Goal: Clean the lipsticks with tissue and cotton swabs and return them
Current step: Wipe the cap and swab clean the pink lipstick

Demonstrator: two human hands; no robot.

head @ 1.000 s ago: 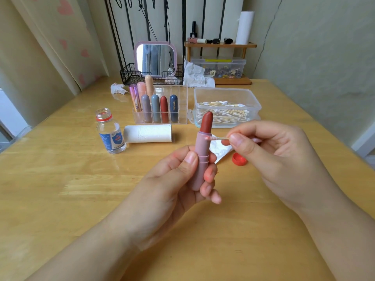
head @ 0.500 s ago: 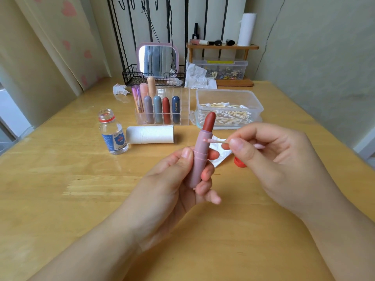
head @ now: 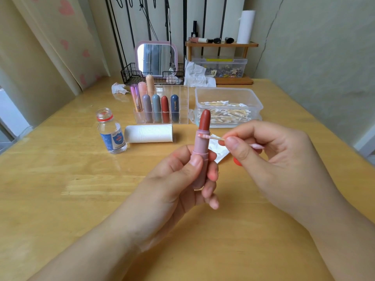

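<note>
Since the earlier frame, the cotton swab (head: 211,137) has slid left, so its pink-stained tip now lies across the collar of the open lipstick (head: 200,151), just under the red bullet, where before it stood off to the right. That lipstick is upright in the left hand (head: 180,179), thumb curled across the front of its mauve case and fingers wrapped behind, held above the near middle of the tabletop (head: 60,179). Just right of it, the right hand (head: 269,159) pinches the swab's stick between thumb and forefinger, the swab's other pink end poking out to the right. On the tabletop between the two hands lie a folded tissue (head: 218,150) and, partly hidden, a red cap (head: 236,161). Farther back stand a clear organizer (head: 162,110) holding capped lipsticks, a tub of cotton swabs (head: 227,107) to its right, a tissue roll (head: 149,133) and an uncapped bottle (head: 111,132) to the left.
</note>
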